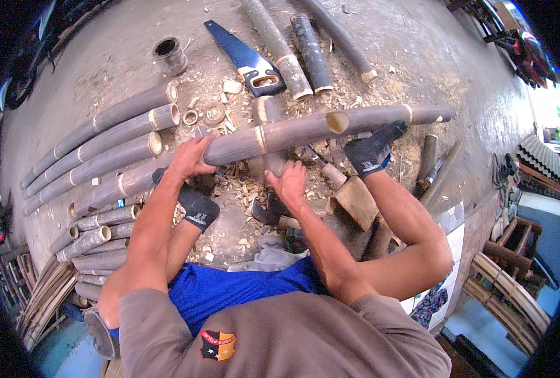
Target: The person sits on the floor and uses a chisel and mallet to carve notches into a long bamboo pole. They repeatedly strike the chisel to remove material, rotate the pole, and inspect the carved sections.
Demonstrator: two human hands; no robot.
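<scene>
A long dark bamboo pole (236, 146) lies across in front of me, with a pale cut opening (337, 122) in its upper side. My left hand (190, 159) is closed around the pole, left of its middle. Beneath the pole and crosswise to it lies a short bamboo piece (268, 110). My right hand (287, 181) is closed on this piece's near end, just below the pole; part of the grip is hidden. My right foot (371, 151), in a dark sock, rests against the pole's right part. The left foot (198, 205) is on the near side.
A handsaw (239, 53), a tin can (170, 58) and several bamboo lengths (308, 53) lie beyond the pole. More bamboo poles (107, 129) are at the left. A wooden block (357, 203) and a wooden-handled tool (334, 174) sit near my right leg. Wood chips cover the floor.
</scene>
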